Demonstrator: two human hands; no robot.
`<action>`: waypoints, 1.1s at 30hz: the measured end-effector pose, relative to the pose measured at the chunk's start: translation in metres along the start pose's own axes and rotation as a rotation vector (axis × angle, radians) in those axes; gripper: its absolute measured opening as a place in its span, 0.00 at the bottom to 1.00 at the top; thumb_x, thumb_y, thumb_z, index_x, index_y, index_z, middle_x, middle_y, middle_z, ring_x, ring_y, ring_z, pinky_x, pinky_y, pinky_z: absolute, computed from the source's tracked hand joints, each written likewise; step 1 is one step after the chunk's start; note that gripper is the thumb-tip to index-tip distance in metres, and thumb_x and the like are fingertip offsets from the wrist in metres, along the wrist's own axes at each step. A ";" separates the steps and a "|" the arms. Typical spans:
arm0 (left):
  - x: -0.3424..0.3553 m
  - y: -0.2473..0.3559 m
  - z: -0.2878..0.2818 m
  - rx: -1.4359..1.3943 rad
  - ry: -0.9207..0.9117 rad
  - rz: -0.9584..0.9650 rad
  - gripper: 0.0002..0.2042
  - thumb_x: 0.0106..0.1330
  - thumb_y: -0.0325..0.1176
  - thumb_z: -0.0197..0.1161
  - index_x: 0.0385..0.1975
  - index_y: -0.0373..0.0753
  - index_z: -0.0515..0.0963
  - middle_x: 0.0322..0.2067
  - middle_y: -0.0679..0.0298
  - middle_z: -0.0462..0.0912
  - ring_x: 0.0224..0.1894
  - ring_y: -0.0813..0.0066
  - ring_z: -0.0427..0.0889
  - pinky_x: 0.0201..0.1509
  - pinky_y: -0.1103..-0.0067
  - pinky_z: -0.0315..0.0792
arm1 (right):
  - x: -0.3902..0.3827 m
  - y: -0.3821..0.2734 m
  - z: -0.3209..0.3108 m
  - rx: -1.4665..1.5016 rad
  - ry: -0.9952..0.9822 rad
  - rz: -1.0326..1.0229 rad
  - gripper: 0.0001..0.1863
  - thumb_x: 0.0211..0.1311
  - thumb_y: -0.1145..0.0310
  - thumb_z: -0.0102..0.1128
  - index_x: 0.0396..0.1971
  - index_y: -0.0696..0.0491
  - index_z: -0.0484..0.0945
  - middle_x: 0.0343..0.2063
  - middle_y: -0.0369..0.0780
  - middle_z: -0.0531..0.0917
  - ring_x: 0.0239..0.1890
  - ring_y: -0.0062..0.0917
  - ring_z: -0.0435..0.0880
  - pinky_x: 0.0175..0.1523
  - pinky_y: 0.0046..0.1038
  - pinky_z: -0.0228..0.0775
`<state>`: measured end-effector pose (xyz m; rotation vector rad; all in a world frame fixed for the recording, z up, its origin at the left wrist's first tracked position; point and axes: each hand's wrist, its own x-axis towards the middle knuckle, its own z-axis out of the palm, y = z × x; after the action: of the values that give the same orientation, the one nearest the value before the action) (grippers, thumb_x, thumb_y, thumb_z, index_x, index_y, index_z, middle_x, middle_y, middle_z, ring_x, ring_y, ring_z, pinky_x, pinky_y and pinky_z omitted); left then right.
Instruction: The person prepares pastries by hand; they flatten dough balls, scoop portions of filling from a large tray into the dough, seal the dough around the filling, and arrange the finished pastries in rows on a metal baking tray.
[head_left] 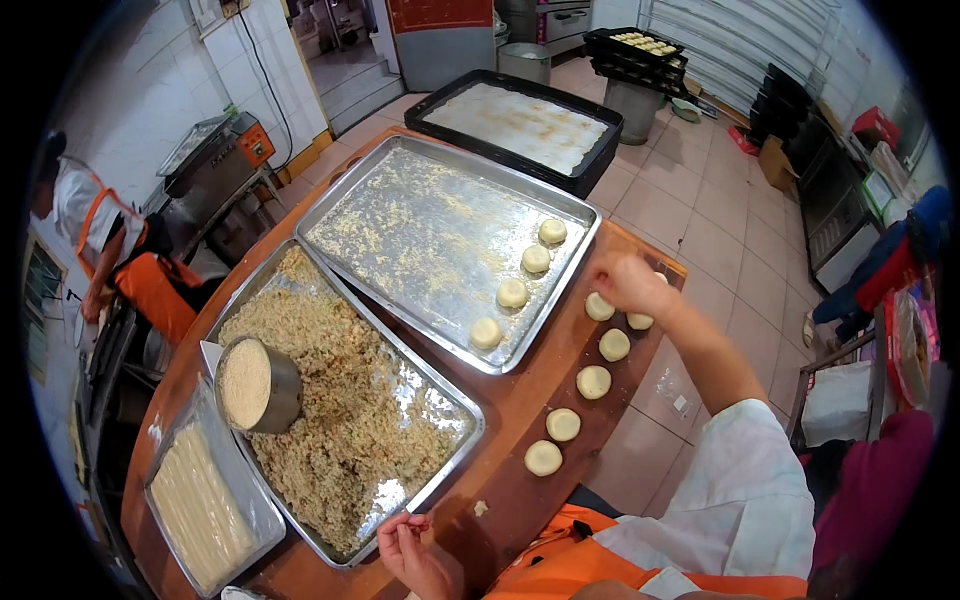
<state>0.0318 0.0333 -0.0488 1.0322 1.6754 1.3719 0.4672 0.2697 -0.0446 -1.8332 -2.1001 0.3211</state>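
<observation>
We're at a curved brown wooden desk point(512, 412), on a floor of pale pinkish tiles point(690, 215), white-tiled walls beyond. Over on the left, a co-worker point(95, 215) in an orange apron leans forward; at the back, a stack of black trays point(645, 72) carries more pale pieces.

The desk is crowded! A wide metal tray point(430, 240) dusted with yellowish crumbs takes the far side, a black tray point(603, 150) just beyond it. Nearer, a second metal tray point(388, 495) is heaped with crumbly, speckled filling point(335, 400), and a round metal container point(288, 395) of fine pale crumbs sits at its left side. Plastic covers pale strips point(200, 505) at the lower left.

Now the dough rounds point(594, 382): pale cream, smooth, plump and flattened, lined up along the desk's right edge, with four more in the crumb-dusted tray. The right hand point(632, 284) is over the far end of that row, partly hiding it, fingers bent downward; can't tell whether they grip one. The left hand point(412, 553) is by the filling tray's near corner, fingers drawn close together, any contents unclear.
</observation>
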 end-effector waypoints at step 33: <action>0.003 -0.029 -0.029 -0.468 0.139 -0.107 0.07 0.74 0.28 0.50 0.43 0.32 0.73 0.33 0.58 0.80 0.36 0.72 0.80 0.46 0.75 0.74 | 0.137 -0.128 0.100 -0.062 -0.226 -0.365 0.23 0.50 0.69 0.67 0.49 0.49 0.79 0.43 0.48 0.77 0.49 0.44 0.79 0.56 0.38 0.72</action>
<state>0.0000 0.0213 -0.0727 0.5833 1.3820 1.6868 0.2956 0.3910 -0.0734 -1.4584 -2.5693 0.3860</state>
